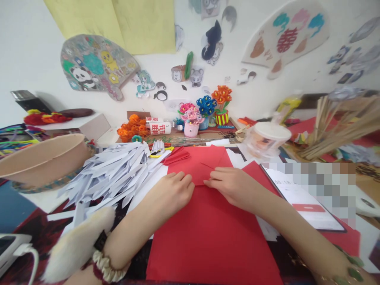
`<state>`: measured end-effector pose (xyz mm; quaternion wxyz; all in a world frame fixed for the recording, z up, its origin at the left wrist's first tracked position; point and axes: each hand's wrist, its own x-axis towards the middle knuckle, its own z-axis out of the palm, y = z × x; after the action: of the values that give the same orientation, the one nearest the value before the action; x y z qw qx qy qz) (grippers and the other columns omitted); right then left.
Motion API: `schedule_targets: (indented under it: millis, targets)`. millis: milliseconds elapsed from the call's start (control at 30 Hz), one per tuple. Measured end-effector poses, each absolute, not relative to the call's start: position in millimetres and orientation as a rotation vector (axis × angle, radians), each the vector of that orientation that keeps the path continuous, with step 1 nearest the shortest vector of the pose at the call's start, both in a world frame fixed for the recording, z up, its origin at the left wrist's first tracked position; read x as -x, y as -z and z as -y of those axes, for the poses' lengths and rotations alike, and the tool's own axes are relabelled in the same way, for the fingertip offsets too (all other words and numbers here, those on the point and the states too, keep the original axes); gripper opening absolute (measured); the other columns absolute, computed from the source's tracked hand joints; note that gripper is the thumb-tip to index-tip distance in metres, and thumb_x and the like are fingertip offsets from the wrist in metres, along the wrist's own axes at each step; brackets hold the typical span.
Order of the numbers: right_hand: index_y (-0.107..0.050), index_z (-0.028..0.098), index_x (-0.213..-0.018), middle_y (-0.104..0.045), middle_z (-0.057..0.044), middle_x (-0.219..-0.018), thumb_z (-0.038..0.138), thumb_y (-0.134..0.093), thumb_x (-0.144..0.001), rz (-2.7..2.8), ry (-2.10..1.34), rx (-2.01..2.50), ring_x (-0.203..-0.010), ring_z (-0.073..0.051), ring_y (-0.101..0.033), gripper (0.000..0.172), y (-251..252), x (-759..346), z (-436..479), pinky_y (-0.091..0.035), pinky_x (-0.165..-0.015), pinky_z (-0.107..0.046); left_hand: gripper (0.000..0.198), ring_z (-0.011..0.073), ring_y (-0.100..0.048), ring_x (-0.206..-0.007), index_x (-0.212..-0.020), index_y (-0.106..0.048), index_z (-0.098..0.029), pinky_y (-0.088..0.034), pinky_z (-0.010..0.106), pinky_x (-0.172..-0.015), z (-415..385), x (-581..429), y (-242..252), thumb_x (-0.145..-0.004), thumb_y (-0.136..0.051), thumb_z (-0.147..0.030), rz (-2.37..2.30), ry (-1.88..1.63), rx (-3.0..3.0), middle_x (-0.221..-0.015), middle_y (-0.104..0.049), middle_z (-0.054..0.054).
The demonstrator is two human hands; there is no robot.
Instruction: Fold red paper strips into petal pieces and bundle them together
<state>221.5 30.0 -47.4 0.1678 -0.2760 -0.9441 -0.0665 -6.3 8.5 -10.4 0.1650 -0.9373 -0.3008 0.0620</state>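
A folded piece of red paper point(200, 163) lies on a larger red sheet point(208, 233) in front of me. My left hand point(173, 191) rests on the left lower edge of the folded piece, fingers curled and pressed down on it. My right hand point(230, 183) lies at its right lower edge, fingers together and pointing left, pressing the fold. The two hands' fingertips nearly meet at the piece's lower corner.
A heap of folded white paper strips point(109, 174) lies to the left, beside a tan bowl point(44, 156). A tablet point(305, 198) sits to the right. A clear tub point(267, 138), wooden sticks point(338, 126) and pipe-cleaner flower pots point(204, 113) stand behind.
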Motion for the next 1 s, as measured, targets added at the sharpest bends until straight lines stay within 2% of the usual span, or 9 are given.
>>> schedule_targets:
  millis: [100,200,367,467,600,767,867,1000]
  targets:
    - [-0.071,0.016,-0.089,-0.062,-0.003,-0.073,0.006,-0.053,-0.091,2.690,0.159,0.809,-0.068,-0.018,-0.056,0.021,43.0,-222.2,-27.0,-0.039,-0.062,-0.030,0.008,0.0205,-0.057,-0.071,-0.082,-0.061,-0.016,-0.039,0.032,-0.058,-10.2,12.3,13.9,-0.089,-0.061,-0.011,0.940,-0.097,2.711,-0.081,-0.062,0.003]
    - [-0.071,0.017,-0.086,-0.064,-0.003,-0.075,0.016,-0.058,-0.092,2.668,0.150,0.822,-0.069,-0.019,-0.058,0.015,41.2,-221.0,-26.5,-0.041,-0.064,-0.031,0.013,0.0176,-0.054,-0.066,-0.080,-0.060,-0.017,-0.038,0.031,-0.057,-16.0,18.2,18.6,-0.093,-0.057,-0.017,1.038,0.008,2.744,-0.079,-0.059,0.002]
    - [-0.068,0.015,-0.087,-0.066,-0.005,-0.082,0.019,-0.065,-0.090,2.601,0.197,0.885,-0.075,-0.021,-0.061,0.005,48.2,-212.8,-31.5,-0.043,-0.066,-0.031,0.014,0.0194,-0.053,-0.071,-0.084,-0.060,-0.014,-0.038,0.030,-0.058,-20.7,16.0,21.9,-0.093,-0.052,-0.008,0.802,-0.034,2.694,-0.081,-0.060,0.005]
    - [-0.065,0.014,-0.084,-0.065,-0.006,-0.079,0.012,-0.057,-0.093,2.563,0.250,0.878,-0.072,-0.020,-0.060,0.012,53.5,-207.6,-32.5,-0.043,-0.066,-0.031,0.017,0.0202,-0.053,-0.070,-0.084,-0.060,-0.014,-0.038,0.031,-0.057,-18.9,10.2,24.5,-0.092,-0.047,-0.005,0.775,0.014,2.620,-0.080,-0.060,0.006]
    - [-0.063,0.013,-0.080,-0.063,-0.005,-0.069,0.006,-0.043,-0.097,2.495,0.282,0.854,-0.062,-0.018,-0.057,0.028,55.0,-204.6,-27.6,-0.040,-0.060,-0.029,0.021,0.0183,-0.054,-0.069,-0.081,-0.059,-0.016,-0.041,0.030,-0.062,-15.9,5.2,30.0,-0.096,-0.045,-0.013,0.960,0.240,2.647,-0.078,-0.061,0.004]
    - [-0.065,0.015,-0.082,-0.066,-0.006,-0.069,0.014,-0.040,-0.100,2.414,0.162,0.786,-0.060,-0.016,-0.058,0.031,53.3,-206.4,-24.0,-0.040,-0.059,-0.027,0.024,0.0146,-0.059,-0.066,-0.087,-0.064,-0.016,-0.042,0.025,-0.061,-11.1,7.3,29.2,-0.097,-0.043,-0.013,1.185,0.363,2.817,-0.075,-0.064,0.002]
    - [-0.064,0.016,-0.079,-0.065,-0.005,-0.066,0.014,-0.039,-0.099,2.343,0.099,0.772,-0.058,-0.016,-0.057,0.032,54.5,-206.5,-23.8,-0.040,-0.057,-0.026,0.023,0.0148,-0.063,-0.068,-0.092,-0.066,-0.017,-0.044,0.024,-0.063,-8.7,8.8,26.3,-0.099,-0.044,-0.020,1.263,0.467,2.900,-0.078,-0.068,0.003]
    - [-0.065,0.015,-0.082,-0.066,-0.006,-0.068,0.013,-0.044,-0.096,2.314,0.011,0.747,-0.059,-0.016,-0.059,0.026,55.8,-202.2,-21.3,-0.042,-0.058,-0.026,0.024,0.0145,-0.065,-0.070,-0.092,-0.067,-0.017,-0.045,0.023,-0.065,-6.9,7.6,27.0,-0.100,-0.044,-0.020,1.268,0.559,2.941,-0.080,-0.070,0.003]
